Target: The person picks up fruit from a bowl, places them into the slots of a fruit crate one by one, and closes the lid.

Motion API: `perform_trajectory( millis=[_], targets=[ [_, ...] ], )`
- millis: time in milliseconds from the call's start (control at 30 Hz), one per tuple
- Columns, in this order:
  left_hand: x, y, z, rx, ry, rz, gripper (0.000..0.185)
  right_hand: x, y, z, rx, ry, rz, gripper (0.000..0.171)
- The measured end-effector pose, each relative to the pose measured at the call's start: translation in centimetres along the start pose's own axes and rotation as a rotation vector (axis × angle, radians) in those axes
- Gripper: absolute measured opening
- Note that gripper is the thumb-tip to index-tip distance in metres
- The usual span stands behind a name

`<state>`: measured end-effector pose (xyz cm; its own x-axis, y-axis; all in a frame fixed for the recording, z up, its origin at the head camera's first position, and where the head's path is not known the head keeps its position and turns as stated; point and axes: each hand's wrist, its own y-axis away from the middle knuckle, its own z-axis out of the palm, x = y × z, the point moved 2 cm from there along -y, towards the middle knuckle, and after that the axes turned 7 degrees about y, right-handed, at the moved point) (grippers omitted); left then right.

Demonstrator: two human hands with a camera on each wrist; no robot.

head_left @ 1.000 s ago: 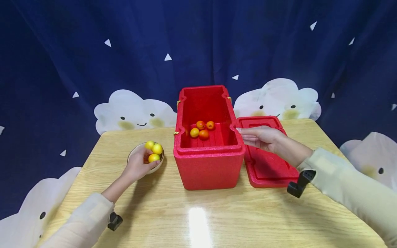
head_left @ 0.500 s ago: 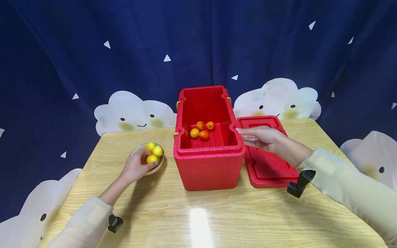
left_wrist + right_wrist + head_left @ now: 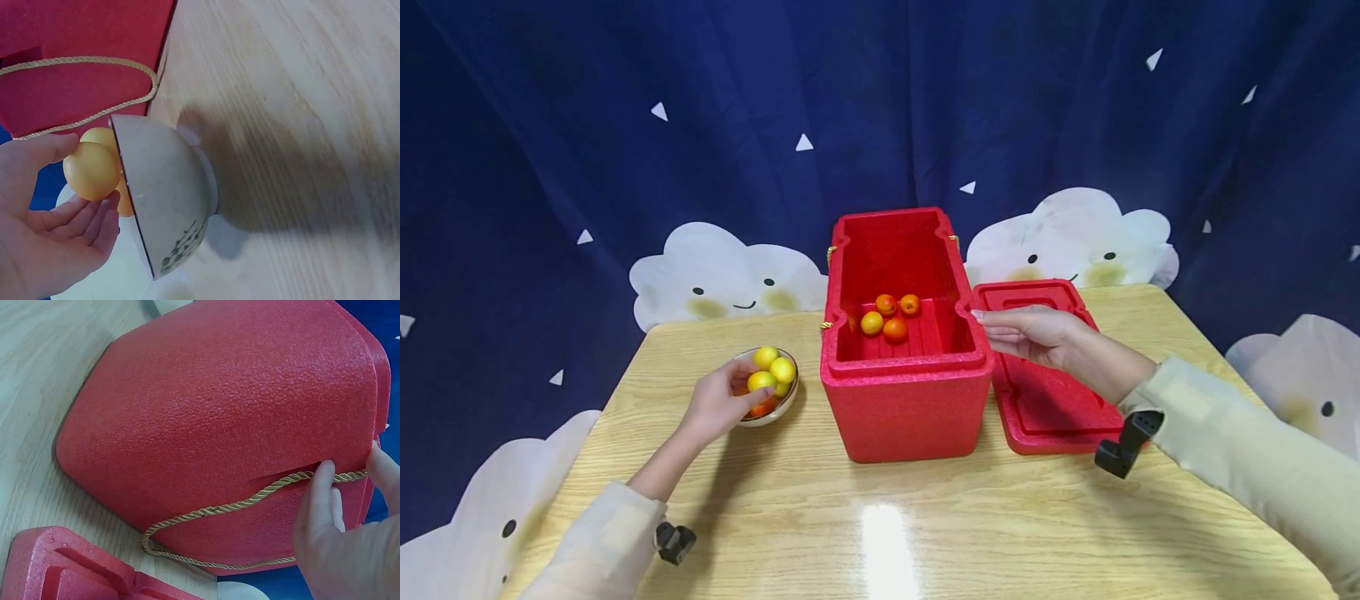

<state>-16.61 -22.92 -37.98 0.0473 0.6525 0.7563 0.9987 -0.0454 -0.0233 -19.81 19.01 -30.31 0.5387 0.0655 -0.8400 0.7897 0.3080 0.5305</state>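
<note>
Left hand (image 3: 715, 407) and yellow fruit (image 3: 762, 382) have both shifted slightly toward 9 o'clock since the earlier head view, and more of a red fruit (image 3: 763, 407) now shows at the bowl's 6 o'clock. Thumb and fingertips pinch that yellow fruit, which stands above the rim of the bowl (image 3: 164, 181) in the left wrist view; I judge it properly gripped, though not yet away from the bowl. Two more yellow fruits (image 3: 782, 370) lie there at 12 and 2 o'clock.

Between 8 and 9 o'clock from the red box (image 3: 910, 421) stands the bowl. Four fruits (image 3: 895, 329) rest on the box's floor. Right hand (image 3: 1033, 327) has not moved: its fingers, mostly straight, touch the box's 3 o'clock side by the gold cord (image 3: 250, 499). Beneath that hand, toward 4 o'clock, lies the lid (image 3: 1060, 396).
</note>
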Motion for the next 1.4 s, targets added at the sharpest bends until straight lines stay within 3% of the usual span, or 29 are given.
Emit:
perform_trajectory(
  millis=[733, 1033, 1400],
  targets=[
    [2.2, -0.7, -1.6, 0.032, -0.005, 0.018, 0.043, 0.1, 0.1, -0.1, -0.011, -0.008, -0.010, 0.011],
    [4.7, -1.9, -2.6, 0.062, 0.019, 0.068, 0.044, 0.0, 0.1, 0.0, 0.005, -0.008, -0.003, 0.008],
    [8.0, -3.2, -3.0, 0.053, 0.046, 0.096, 0.045, 0.1, 0.1, 0.0, -0.009, -0.007, -0.015, 0.011]
  ],
)
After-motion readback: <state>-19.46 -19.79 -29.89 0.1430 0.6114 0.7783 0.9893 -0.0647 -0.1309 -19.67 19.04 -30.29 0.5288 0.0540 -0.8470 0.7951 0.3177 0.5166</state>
